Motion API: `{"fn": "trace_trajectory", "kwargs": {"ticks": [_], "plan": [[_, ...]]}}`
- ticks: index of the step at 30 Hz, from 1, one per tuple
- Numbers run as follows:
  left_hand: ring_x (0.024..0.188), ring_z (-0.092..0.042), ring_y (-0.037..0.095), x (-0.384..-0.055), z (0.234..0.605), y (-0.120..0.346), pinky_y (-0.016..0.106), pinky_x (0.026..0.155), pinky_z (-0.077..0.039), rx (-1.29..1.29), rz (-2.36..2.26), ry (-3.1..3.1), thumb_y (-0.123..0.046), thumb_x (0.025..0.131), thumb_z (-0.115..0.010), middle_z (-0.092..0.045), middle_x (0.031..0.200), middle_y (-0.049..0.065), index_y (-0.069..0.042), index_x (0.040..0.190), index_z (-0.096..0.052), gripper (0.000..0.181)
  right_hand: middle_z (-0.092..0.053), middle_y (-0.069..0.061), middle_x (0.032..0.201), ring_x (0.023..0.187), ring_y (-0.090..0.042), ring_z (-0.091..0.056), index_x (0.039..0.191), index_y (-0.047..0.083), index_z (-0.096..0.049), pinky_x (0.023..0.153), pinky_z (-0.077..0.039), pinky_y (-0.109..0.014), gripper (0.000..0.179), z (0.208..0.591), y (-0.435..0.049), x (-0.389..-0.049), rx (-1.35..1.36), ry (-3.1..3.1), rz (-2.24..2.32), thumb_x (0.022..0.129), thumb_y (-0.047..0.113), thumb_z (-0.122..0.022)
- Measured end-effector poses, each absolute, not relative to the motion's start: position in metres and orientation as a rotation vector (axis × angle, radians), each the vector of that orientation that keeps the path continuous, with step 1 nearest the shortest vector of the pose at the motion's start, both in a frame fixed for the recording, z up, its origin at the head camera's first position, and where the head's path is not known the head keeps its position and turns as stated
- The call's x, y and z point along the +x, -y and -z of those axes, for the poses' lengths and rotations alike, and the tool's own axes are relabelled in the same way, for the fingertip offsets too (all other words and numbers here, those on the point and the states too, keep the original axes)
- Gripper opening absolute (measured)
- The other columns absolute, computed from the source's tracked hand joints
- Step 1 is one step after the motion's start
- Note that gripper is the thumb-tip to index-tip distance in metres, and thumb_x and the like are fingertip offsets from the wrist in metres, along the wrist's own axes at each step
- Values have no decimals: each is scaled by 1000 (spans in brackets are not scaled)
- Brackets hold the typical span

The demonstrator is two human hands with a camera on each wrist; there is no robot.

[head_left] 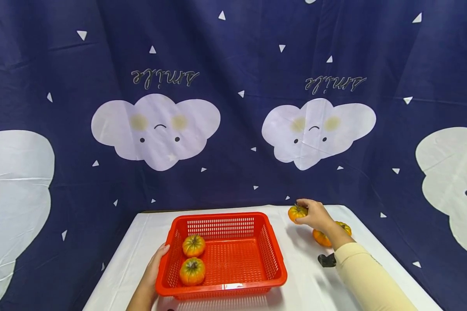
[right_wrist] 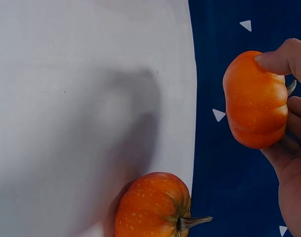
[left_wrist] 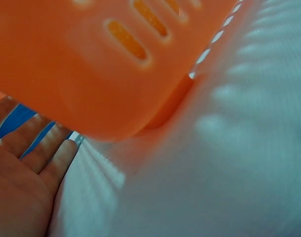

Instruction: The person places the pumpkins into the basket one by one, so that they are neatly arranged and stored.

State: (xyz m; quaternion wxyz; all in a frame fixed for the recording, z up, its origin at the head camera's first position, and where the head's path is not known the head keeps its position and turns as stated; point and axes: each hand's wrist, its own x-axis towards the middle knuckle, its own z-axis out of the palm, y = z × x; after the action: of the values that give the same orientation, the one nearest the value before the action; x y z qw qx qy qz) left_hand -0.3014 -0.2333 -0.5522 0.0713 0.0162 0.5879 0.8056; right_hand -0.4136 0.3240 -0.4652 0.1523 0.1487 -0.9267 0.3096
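Observation:
My right hand (head_left: 316,215) pinches a small orange pumpkin (head_left: 297,213) between thumb and fingers, raised over the table's far right part. In the right wrist view that pumpkin (right_wrist: 254,101) shows its ribbed side, the thumb across its top. My left hand (head_left: 152,270) rests against the left side of a red plastic basket (head_left: 233,259); the left wrist view shows its fingers (left_wrist: 56,153) fairly straight beside the basket wall (left_wrist: 91,89). Inside the basket, along its left side, sit two pumpkins, one farther (head_left: 193,245) and one nearer (head_left: 192,271).
Partly hidden by my right forearm, a pumpkin (head_left: 321,238) and another (head_left: 344,227) lie on the white-covered table (head_left: 303,276). A dark blue curtain (head_left: 237,181) with clouds hangs behind. Near the right wrist is a black object (head_left: 327,260).

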Motion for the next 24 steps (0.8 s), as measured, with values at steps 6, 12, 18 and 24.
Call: {"fn": "trace_trajectory", "kwargs": {"ticks": [6, 12, 18, 24], "plan": [[145, -36, 39, -301, 550, 234, 52, 110, -43, 5, -2372, -1834, -48, 110, -40, -27, 166, 24, -9, 167, -15, 73, -69, -24, 126, 110, -38, -65, 133, -9, -65, 98, -50, -55, 71, 464, -323, -414, 436, 2672, -878, 71, 12, -93], [144, -39, 38, -301, 550, 233, 51, 108, -44, -8, -2383, -1822, -47, 110, -40, -29, 166, 24, -9, 167, -17, 72, -68, -24, 128, 112, -38, -64, 134, -9, -64, 101, -49, -55, 72, 462, -323, -412, 437, 2680, -896, 72, 11, -93], [138, -45, 32, -301, 551, 233, 47, 107, -46, 40, -2424, -1812, -43, 112, -38, -31, 163, 25, -6, 166, -17, 69, -67, -26, 130, 113, -39, -64, 135, -9, -64, 103, -47, -57, 71, 460, -320, -411, 450, 2673, -911, 73, 11, -92], [130, -52, 28, -301, 553, 231, 44, 104, -49, 74, -2459, -1795, -40, 112, -39, -38, 158, 25, -3, 164, -21, 66, -68, -24, 128, 111, -38, -64, 134, -8, -64, 100, -49, -55, 71, 459, -319, -408, 444, 2674, -907, 72, 10, -93]]}}
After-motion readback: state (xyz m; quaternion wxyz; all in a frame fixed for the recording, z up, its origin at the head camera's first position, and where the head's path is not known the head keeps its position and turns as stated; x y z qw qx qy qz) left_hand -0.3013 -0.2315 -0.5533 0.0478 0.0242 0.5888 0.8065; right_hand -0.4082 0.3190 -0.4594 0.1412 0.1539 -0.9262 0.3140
